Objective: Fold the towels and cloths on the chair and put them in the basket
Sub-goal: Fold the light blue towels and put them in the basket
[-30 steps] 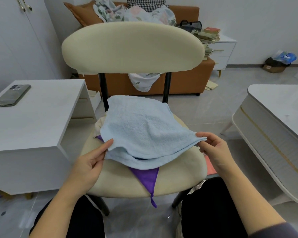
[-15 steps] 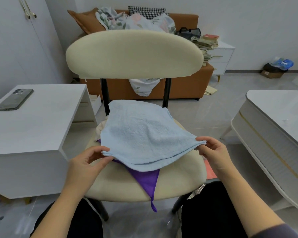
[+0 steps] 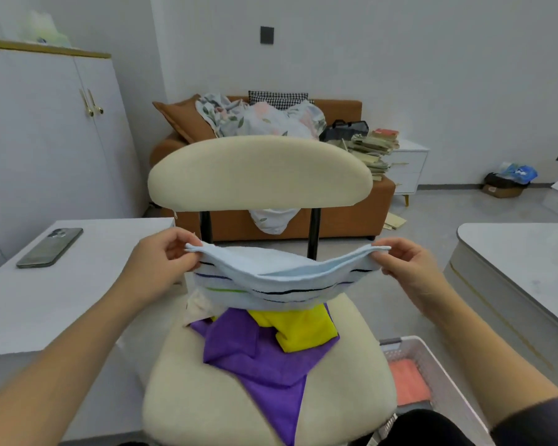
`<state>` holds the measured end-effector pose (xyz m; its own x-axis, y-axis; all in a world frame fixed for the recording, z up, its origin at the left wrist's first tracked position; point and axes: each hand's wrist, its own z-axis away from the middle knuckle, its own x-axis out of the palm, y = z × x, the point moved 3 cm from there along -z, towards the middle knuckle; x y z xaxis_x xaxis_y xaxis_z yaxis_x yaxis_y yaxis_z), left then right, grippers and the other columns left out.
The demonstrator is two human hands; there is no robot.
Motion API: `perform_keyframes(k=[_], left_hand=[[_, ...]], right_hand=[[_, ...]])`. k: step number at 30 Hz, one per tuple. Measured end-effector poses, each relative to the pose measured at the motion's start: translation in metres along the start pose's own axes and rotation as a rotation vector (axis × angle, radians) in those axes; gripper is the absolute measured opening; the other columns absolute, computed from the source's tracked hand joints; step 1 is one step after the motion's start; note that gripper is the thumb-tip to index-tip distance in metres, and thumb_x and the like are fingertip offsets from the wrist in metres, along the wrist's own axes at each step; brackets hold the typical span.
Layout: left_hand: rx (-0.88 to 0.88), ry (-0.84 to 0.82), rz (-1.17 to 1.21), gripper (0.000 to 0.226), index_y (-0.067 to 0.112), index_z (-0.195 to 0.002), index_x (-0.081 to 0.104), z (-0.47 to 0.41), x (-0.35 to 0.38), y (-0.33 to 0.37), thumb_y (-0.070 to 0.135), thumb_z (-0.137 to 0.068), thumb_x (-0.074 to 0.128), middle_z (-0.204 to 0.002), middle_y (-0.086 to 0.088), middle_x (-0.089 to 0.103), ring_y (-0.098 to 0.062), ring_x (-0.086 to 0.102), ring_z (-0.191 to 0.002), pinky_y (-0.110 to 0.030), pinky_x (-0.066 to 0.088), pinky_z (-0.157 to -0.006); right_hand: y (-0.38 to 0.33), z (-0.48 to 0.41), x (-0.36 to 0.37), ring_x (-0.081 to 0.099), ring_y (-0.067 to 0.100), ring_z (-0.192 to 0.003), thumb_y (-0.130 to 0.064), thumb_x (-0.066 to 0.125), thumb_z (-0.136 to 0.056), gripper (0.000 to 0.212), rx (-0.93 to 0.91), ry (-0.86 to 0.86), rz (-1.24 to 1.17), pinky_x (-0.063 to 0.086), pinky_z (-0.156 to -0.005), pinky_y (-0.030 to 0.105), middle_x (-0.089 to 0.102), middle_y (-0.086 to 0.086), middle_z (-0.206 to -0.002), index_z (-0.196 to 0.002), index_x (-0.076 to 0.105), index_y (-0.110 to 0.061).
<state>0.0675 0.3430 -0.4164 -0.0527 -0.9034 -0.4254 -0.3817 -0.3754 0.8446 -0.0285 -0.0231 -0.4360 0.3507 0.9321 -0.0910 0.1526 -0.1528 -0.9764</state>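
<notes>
A light blue towel [image 3: 281, 281] with thin dark and green stripes hangs folded in the air above the cream chair [image 3: 261, 173]. My left hand [image 3: 161, 262] pinches its left corner and my right hand [image 3: 409, 268] pinches its right corner. On the seat below lie a purple cloth [image 3: 264, 355], a yellow cloth [image 3: 297, 328] on top of it and a cream cloth [image 3: 200, 305] at the left. A white slotted basket [image 3: 438, 365] stands on the floor right of the chair, with a folded pink cloth [image 3: 408, 383] inside.
A white side table [image 3: 29, 304] with a phone [image 3: 50, 247] stands to the left. A white marble-top table [image 3: 525, 262] is on the right. Behind the chair are an orange sofa [image 3: 342, 217] with heaped laundry, a nightstand with books [image 3: 377, 146], and a tall cabinet [image 3: 45, 140].
Both hands have lifted the blue towel off the seat by its corners, uncovering the yellow and purple cloths. The view has tilted up and the basket has come into sight.
</notes>
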Motion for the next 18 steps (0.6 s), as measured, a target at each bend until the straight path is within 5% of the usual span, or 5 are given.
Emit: perform_keyframes(k=[3, 7, 14, 18], left_hand=[[0.02, 0.022, -0.147, 0.015, 0.017, -0.084, 0.066, -0.027, -0.012, 0.02, 0.002, -0.082, 0.064, -0.085, -0.002, 0.07, -0.018, 0.068, -0.08, -0.033, 0.056, -0.075], [0.101, 0.029, -0.423, 0.008, 0.021, -0.083, 0.064, -0.05, -0.025, 0.043, 0.013, -0.084, 0.064, -0.075, 0.003, 0.067, -0.016, 0.064, -0.075, -0.024, 0.046, -0.064], [0.135, -0.079, -0.581, 0.007, 0.022, -0.081, 0.062, -0.056, -0.025, 0.053, 0.019, -0.087, 0.062, -0.072, 0.005, 0.063, -0.012, 0.058, -0.069, -0.02, 0.037, -0.054], [0.191, -0.117, -0.626, 0.006, 0.019, -0.082, 0.063, -0.054, -0.02, 0.056, 0.017, -0.087, 0.063, -0.071, 0.004, 0.062, -0.012, 0.056, -0.069, -0.019, 0.038, -0.055]], right_hand=[[-0.032, -0.02, -0.003, 0.057, 0.009, -0.069, -0.005, 0.066, -0.084, 0.01, -0.048, 0.003, 0.121, 0.047, -0.063, 0.021, 0.069, -0.002, -0.08, -0.086, 0.07, -0.014], [-0.058, -0.037, -0.007, 0.056, 0.006, -0.063, -0.007, 0.07, -0.082, 0.011, -0.114, -0.013, 0.315, 0.048, -0.056, 0.015, 0.069, 0.0, -0.081, -0.082, 0.071, -0.018], [-0.058, -0.033, 0.001, 0.054, 0.001, -0.067, -0.013, 0.074, -0.079, 0.016, -0.238, -0.299, 1.029, 0.042, -0.062, 0.007, 0.058, -0.015, -0.077, -0.091, 0.069, -0.022], [-0.058, -0.031, 0.007, 0.056, 0.007, -0.079, -0.016, 0.068, -0.085, 0.016, -0.231, -0.388, 1.268, 0.041, -0.071, 0.01, 0.059, -0.008, -0.087, -0.101, 0.067, -0.017]])
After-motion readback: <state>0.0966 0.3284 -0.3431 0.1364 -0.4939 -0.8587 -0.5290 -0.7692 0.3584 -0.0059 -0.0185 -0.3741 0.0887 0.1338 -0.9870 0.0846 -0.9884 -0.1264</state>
